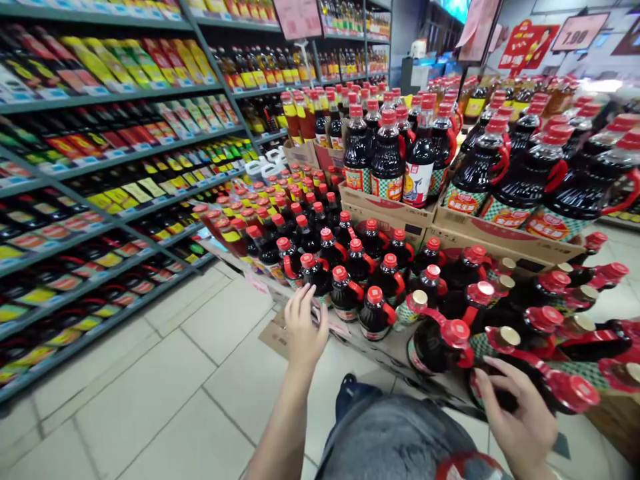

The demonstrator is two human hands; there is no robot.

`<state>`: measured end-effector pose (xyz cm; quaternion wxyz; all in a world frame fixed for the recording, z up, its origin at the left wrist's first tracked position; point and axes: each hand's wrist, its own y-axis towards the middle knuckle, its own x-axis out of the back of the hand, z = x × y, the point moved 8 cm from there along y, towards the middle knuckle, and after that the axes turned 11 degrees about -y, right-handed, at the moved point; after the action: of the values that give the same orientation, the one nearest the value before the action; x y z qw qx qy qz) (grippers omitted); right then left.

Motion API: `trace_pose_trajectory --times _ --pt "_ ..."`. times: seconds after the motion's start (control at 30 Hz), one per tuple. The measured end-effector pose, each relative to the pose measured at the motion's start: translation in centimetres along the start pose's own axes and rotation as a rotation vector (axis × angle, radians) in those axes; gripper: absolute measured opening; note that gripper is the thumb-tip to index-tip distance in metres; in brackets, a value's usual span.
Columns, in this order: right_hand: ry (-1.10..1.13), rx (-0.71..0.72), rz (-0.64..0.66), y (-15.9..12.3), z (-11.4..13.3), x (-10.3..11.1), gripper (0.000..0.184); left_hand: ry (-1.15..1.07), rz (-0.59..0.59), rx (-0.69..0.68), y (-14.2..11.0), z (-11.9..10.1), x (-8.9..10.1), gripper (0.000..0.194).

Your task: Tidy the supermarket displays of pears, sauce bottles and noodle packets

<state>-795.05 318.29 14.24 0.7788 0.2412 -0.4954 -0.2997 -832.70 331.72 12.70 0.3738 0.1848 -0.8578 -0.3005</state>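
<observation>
My left hand (306,327) is at the display's front edge, fingers apart and holding nothing, just before a dark sauce bottle (315,273) with a red cap. Whether the fingertips touch the bottle I cannot tell. At the near right corner, my right hand (520,413) has its fingers curved and apart beside a large dark bottle (535,383) with a red cap and handle. Its fingers partly cover the bottle. Another red-capped dark bottle (435,347) leans between my hands, near a gold-capped bottle (413,307).
Cardboard trays (390,207) raise more red-handled bottles (387,160) behind the front rows. Tall shelves (115,157) of bottles run along the left, past a tiled floor (200,387). A flat cardboard piece (274,337) lies under the display's edge. Price signs (583,32) hang above.
</observation>
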Motion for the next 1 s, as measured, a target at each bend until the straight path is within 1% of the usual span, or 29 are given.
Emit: trace_pose_trajectory --times 0.03,0.07,0.1,0.17,0.23,0.3,0.33,0.37,0.43,0.53,0.63,0.73,0.87,0.93,1.0 --pt "0.009 0.011 -0.053 -0.1 1.4 -0.1 0.028 0.003 0.023 -0.004 1.0 1.7 0.6 0.044" --pt "0.022 0.019 -0.088 -0.2 3.0 -0.8 0.029 0.005 0.042 -0.018 1.9 3.1 1.2 0.042" --pt "0.036 0.026 -0.094 -0.2 4.7 -2.0 0.029 0.004 0.056 -0.036 2.8 4.4 1.9 0.041" --pt "0.045 -0.001 -0.023 0.0 8.1 -5.8 0.030 -0.005 0.072 -0.072 4.4 6.4 3.1 0.040" --pt "0.031 -0.107 0.108 0.3 10.4 -10.5 0.040 -0.020 0.098 -0.102 5.7 8.3 4.0 0.038" --pt "-0.010 -0.254 0.229 0.4 11.6 -14.6 0.057 -0.036 0.137 -0.131 6.8 10.0 4.5 0.037" --pt "-0.051 -0.316 0.271 0.4 11.9 -16.2 0.064 -0.047 0.155 -0.148 7.4 10.7 4.7 0.037" --pt "-0.101 -0.359 0.306 0.3 12.1 -17.5 0.068 -0.061 0.168 -0.164 7.8 11.3 4.9 0.037" --pt "-0.206 -0.388 0.365 0.2 12.3 -19.2 0.070 -0.095 0.180 -0.193 8.5 12.2 5.1 0.038" --pt "-0.325 -0.361 0.457 -0.2 12.8 -20.7 0.073 -0.171 0.181 -0.216 9.0 12.9 4.8 0.038" --pt "-0.462 -0.405 0.507 -0.7 12.9 -21.4 0.080 -0.230 0.193 -0.222 8.9 13.2 3.6 0.038" --pt "-0.557 -0.460 0.460 -0.8 13.0 -21.6 0.078 -0.252 0.236 -0.221 9.0 13.2 1.6 0.040" --pt "-0.578 -0.473 0.360 -0.4 13.4 -21.7 0.072 -0.318 0.334 -0.197 9.4 13.3 -1.0 0.048" --pt "-0.576 -0.491 0.328 -0.4 13.6 -21.6 0.071 -0.340 0.410 -0.141 9.2 13.6 -2.4 0.053" --pt "-0.574 -0.517 0.318 -0.6 13.8 -21.5 0.071 -0.333 0.455 -0.063 8.7 14.2 -3.6 0.056"
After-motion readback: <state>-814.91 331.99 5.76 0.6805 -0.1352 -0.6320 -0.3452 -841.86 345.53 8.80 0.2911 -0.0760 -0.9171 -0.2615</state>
